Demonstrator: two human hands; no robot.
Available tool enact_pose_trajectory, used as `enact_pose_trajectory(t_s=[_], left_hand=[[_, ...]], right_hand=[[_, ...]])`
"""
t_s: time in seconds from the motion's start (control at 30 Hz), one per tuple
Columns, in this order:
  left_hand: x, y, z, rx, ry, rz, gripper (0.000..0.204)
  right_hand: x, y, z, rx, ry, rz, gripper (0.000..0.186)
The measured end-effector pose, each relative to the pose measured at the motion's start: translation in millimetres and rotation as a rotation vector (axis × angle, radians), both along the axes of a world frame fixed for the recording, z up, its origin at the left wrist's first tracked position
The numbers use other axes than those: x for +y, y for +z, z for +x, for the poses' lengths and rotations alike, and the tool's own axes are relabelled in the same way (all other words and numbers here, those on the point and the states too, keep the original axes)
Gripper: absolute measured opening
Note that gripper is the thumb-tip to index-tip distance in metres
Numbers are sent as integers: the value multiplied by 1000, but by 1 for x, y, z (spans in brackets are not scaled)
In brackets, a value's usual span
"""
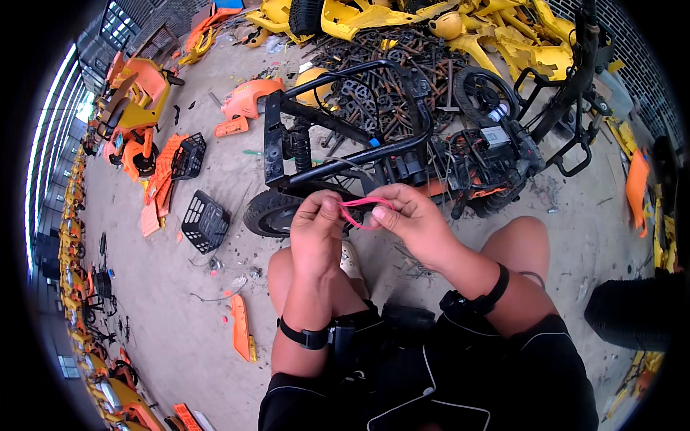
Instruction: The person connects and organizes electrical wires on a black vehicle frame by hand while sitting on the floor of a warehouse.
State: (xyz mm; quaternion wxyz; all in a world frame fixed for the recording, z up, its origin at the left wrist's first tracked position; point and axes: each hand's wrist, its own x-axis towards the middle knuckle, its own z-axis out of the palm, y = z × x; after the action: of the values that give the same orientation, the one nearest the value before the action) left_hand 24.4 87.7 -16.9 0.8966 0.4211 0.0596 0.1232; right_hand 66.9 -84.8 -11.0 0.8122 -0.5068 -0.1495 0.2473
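Between my hands, over the lap, I hold a thin pinkish-red cord [361, 202] bent into a loop. My left hand [316, 233] pinches one end between thumb and fingers. The other end is pinched by my right hand [413, 223]. Whether the cord is a wire or a band I cannot tell. Just beyond my fingers lies a stripped black scooter frame [352, 159] with a spring shock absorber [297, 146] and a rear wheel [267, 215]. Tangled wires and a battery-like box [494, 136] sit in its middle part.
Behind the frame is a heap of rusty metal parts [402, 68], with yellow body panels [525, 50] piled beyond. A black crate [205, 223] and an orange panel [241, 327] lie on the floor at left. Several orange and yellow scooters [136, 93] line the left side.
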Motion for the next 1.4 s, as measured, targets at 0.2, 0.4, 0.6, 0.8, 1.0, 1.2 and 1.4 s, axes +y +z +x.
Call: enact_pose_trajectory(t_s=[0.2, 0.4, 0.6, 0.8, 1.0, 1.2, 1.4], left_hand=[[4, -2, 6, -72, 143, 84, 15], [4, -2, 3, -39, 250, 445, 10], [-8, 14, 3, -38, 259, 426, 12], [5, 18, -7, 76, 90, 228, 16], [4, 16, -8, 71, 54, 118, 18], [3, 9, -3, 53, 36, 176, 17], [0, 6, -2, 85, 11, 221, 14]], right_hand=[[-6, -6, 4, 128, -26, 6, 23], [-4, -6, 0, 121, -142, -45, 24], [0, -5, -4, -7, -250, -210, 17], [0, -6, -11, -166, -234, -274, 16], [-4, -10, -12, -111, -147, -212, 14], [-3, -20, -8, -108, -115, -227, 20], [-1, 8, -15, -829, -258, -639, 45]])
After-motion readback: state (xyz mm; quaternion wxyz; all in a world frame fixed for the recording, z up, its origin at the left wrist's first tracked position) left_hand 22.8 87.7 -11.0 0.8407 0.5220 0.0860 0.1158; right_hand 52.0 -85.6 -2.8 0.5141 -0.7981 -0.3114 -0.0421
